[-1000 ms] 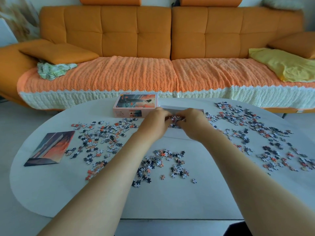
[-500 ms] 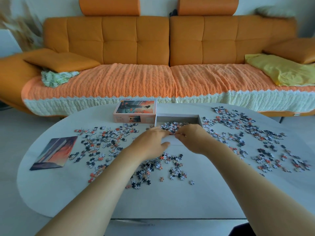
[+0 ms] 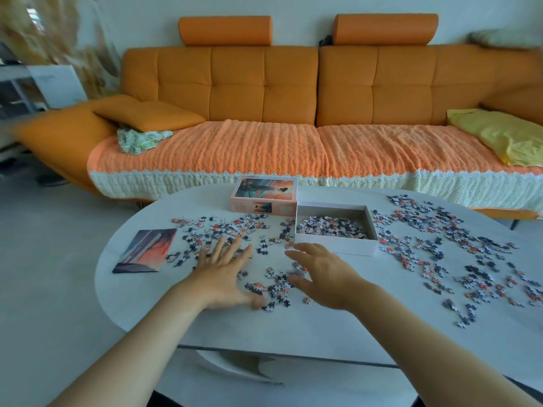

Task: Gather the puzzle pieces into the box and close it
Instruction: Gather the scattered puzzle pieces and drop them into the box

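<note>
An open white box (image 3: pixel 335 246) stands mid-table with a heap of puzzle pieces (image 3: pixel 330 227) inside. Its lid (image 3: pixel 264 195), printed with an orange sunset picture, lies just left of it. Loose pieces are scattered left of the box (image 3: pixel 223 227), on the right side of the table (image 3: pixel 435 245), and in a small cluster (image 3: pixel 273 284) between my hands. My left hand (image 3: pixel 223 274) lies flat with fingers spread on the left of that cluster. My right hand (image 3: pixel 320 274) is open on the cluster's right, just in front of the box. Neither hand holds anything.
A picture card (image 3: pixel 145 251) lies at the left end of the white oval table (image 3: pixel 293 327). Behind the table runs an orange sofa (image 3: pixel 264 92) with a knitted cover, an orange cushion (image 3: pixel 147 116) and a yellow cloth (image 3: pixel 505 136).
Both hands have drawn back from over the box toward me and spread apart, now open on either side of the near cluster. More pieces lie in the box.
</note>
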